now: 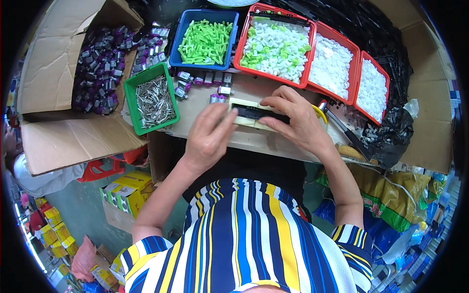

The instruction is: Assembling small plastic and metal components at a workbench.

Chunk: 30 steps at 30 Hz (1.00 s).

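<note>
Head view: the right hand (300,119) grasps a pale cream, shallow rectangular frame (251,123), thumb and fingers across its long sides. The left hand (207,136) has its fingertips at the frame's left end; whether it grips or only touches, I cannot tell. The frame, with dark parts (243,113) inside it, is at the near side of the worktop (195,117), between the hands.

Beyond them, a blue plastic tray (198,65) holds bright green plastic sticks (205,43). To its right, a large red tray (268,78) contains mixed white and lime-green caps (273,49); two smaller red trays (342,36) beside it hold white plastic pieces (330,61). Left of the hands, a green plastic bin (129,107) is full of slim silver metal pins (155,102), beside an open brown cardboard box (53,58) of small purple-and-silver cylindrical motors (102,63). More such motors lie below the blue tray.
</note>
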Available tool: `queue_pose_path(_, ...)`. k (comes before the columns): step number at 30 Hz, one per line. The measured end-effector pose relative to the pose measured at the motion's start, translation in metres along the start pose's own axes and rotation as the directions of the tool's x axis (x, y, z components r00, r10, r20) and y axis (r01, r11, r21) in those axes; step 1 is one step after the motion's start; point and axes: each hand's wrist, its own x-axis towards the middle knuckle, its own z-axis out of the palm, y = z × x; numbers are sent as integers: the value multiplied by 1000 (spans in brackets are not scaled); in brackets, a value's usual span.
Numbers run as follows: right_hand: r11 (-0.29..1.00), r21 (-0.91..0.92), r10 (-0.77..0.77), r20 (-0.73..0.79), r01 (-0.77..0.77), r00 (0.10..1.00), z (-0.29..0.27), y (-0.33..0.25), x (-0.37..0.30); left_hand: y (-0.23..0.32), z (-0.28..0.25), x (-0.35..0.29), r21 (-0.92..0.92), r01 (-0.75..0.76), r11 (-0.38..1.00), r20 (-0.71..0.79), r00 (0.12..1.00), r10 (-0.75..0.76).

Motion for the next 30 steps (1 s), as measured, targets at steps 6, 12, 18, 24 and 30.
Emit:
queue_pose_path(6,969,-188,-177,-81,159,981,28,-20,30,-10,-8,-16,102,196,975,-7,981,-196)
queue_pose_path(12,868,-484,-172,-83,112,982,68,-40,53,-11,-4,-12,133,224,965,0,974,-226)
queue_pose_path(18,806,-588,-197,-151,72,969,87,-46,63,-17,0,-16,152,209,966,-30,978,-206)
queue_pose_path(24,936,-336,-170,-179,102,969,72,-37,60,-18,5,-16,198,180,964,-66,983,-170)
queue_pose_path(30,964,262,9,-166,35,986,32,-37,48,-4,-6,-12,19,263,965,-140,956,-258)
